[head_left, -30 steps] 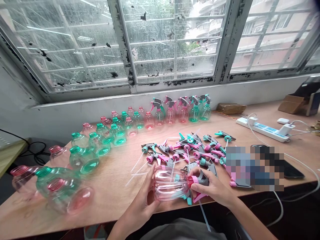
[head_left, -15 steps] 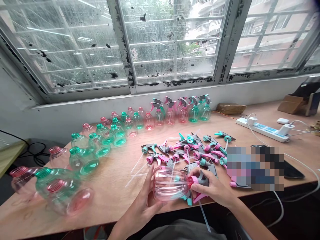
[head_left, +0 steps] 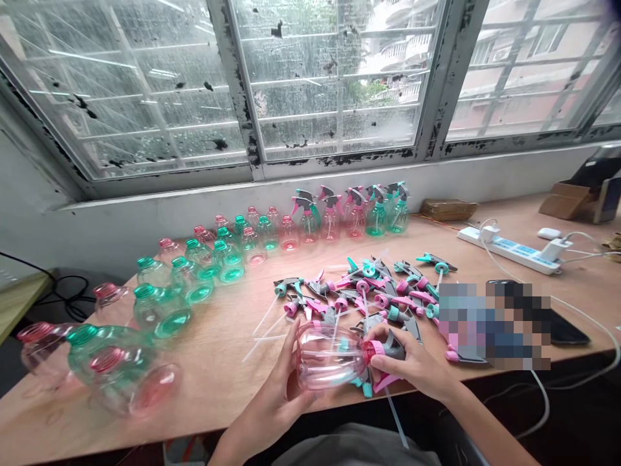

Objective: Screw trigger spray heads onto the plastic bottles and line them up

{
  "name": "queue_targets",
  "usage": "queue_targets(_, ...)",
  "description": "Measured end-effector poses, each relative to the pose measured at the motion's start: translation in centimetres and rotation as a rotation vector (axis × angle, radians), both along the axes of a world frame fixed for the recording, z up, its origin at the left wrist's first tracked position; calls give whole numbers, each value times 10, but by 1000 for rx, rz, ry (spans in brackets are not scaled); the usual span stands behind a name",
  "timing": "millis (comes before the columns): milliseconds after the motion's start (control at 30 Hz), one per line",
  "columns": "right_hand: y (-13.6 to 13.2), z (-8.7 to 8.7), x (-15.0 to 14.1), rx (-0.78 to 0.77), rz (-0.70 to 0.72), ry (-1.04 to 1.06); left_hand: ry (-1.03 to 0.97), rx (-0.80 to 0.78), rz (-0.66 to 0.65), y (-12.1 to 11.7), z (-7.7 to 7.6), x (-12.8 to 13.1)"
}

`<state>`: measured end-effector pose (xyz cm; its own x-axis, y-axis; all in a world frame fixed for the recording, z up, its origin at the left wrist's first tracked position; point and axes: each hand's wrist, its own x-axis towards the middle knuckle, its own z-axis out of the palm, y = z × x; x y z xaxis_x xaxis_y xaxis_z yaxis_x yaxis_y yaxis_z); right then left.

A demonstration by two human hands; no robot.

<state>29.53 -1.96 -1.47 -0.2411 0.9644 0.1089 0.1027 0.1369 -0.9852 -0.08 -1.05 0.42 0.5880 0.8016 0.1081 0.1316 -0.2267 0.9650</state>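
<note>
A clear pink spray bottle lies sideways in the air over the table's front edge, its neck to the right. My left hand is wrapped round the bottle's base end. At the neck, my right hand grips the pink collar of a grey and pink spray head, which sits on the bottle's mouth. How far the collar is screwed on I cannot tell. Just beyond both hands lies a heap of loose spray heads in pink, grey and teal, with thin clear tubes.
Open pink and green bottles stand in rows on the left. Several bottles with spray heads are by the wall. To the right are a white power strip, cables, a dark phone and a blurred-out patch.
Both hands keep their grip on the pink bottle and its spray head, almost in the same place. The fingers at the collar have shifted slightly.
</note>
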Motion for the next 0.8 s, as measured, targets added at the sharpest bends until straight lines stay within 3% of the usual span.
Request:
queue_targets(300,0,1,1,3,24,-3,-71,-83,-19,1,1,0)
queue_targets(800,1,-5,3,-20,31,19,1,-9,-29,0,-1,-2)
